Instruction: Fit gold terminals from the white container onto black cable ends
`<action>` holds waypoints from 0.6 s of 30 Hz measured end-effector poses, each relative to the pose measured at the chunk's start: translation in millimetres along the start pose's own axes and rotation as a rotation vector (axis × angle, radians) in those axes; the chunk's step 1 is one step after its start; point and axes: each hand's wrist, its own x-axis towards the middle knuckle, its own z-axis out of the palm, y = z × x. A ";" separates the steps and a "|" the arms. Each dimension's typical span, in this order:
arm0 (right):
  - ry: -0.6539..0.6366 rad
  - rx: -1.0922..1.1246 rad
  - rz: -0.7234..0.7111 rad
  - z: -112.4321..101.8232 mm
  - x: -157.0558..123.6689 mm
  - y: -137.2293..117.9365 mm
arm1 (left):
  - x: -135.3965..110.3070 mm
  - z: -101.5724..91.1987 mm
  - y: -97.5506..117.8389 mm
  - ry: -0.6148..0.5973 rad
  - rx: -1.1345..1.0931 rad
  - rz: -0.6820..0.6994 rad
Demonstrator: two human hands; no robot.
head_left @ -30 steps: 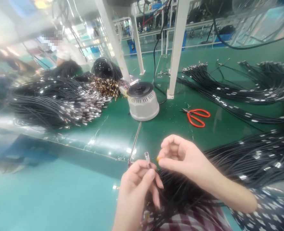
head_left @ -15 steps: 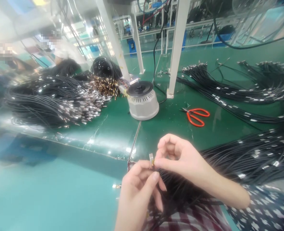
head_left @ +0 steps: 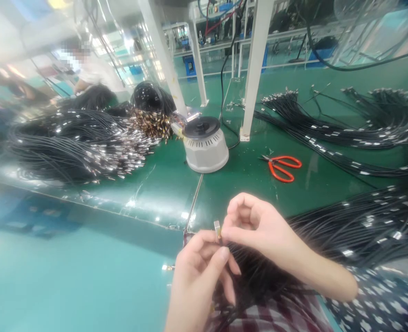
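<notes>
My left hand (head_left: 198, 272) pinches the end of a black cable whose small metal connector (head_left: 217, 227) sticks up between its fingertips. My right hand (head_left: 259, 226) is closed in a pinch right against that connector, thumb and forefinger pressed on a tiny yellowish piece at its side. Both hands hover over a thick bundle of black cables (head_left: 328, 235) that runs from my lap to the right across the green table (head_left: 176, 184).
A white round machine with a black top (head_left: 206, 145) stands mid-table, orange-handled scissors (head_left: 282, 166) to its right. Heaps of black cables with metal ends lie at left (head_left: 79, 145) and far right (head_left: 345, 124). White frame posts (head_left: 254, 69) rise behind. Another person (head_left: 89, 69) works far left.
My right hand moved left and down until its pinched fingertips met the connector held in my left hand; since half a second ago, both hands have hardly shifted.
</notes>
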 end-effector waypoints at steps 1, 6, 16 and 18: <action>0.002 -0.002 0.000 0.1 0.2 0.2 | -0.1 0.0 -0.2 0.001 0.001 0.002; 0.003 0.002 -0.014 2.5 0.8 -0.5 | 0.2 -1.0 -1.6 0.002 0.002 0.009; -0.002 0.068 -0.009 3.0 0.7 2.9 | -0.6 0.9 -0.3 0.018 -0.010 0.017; 0.000 0.064 -0.012 3.1 1.1 3.4 | -1.2 1.6 0.3 0.022 -0.011 0.022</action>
